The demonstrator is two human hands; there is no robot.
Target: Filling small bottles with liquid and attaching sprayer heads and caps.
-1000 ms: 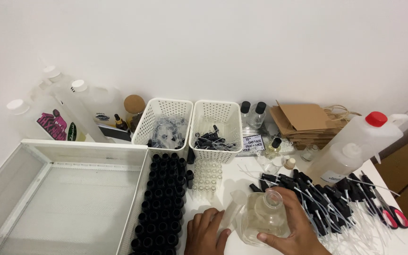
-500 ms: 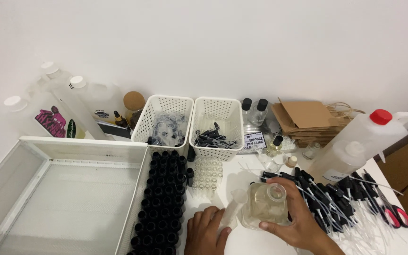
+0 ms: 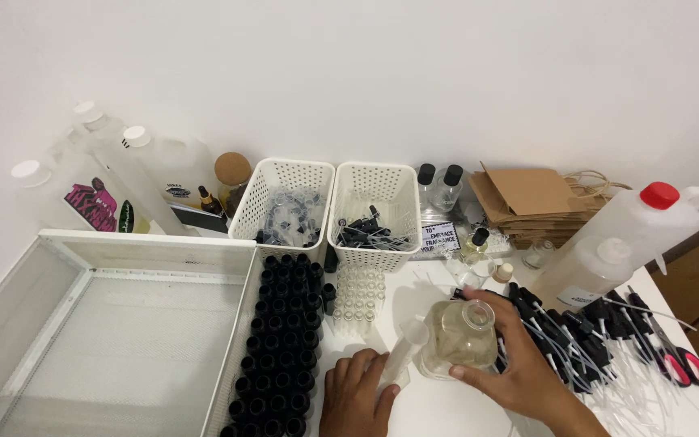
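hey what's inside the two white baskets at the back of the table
The left basket holds a heap of clear caps; the right basket holds black sprayer tops. The basket walls and the heaps hide what lies underneath.

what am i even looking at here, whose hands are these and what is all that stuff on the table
This is one picture from a camera worn on a person's head, looking down at their own two bare hands over a white table. The right hand grips a clear glass bottle of pale liquid, tilted. The left hand holds a slim white tube-like piece beside it; what exactly it is I cannot tell. Around them lie rows of small black-capped vials, clear uncapped vials, two white baskets, a pile of black spray pumps, red-handled scissors, large plastic jugs, brown paper bags and a big white tray.
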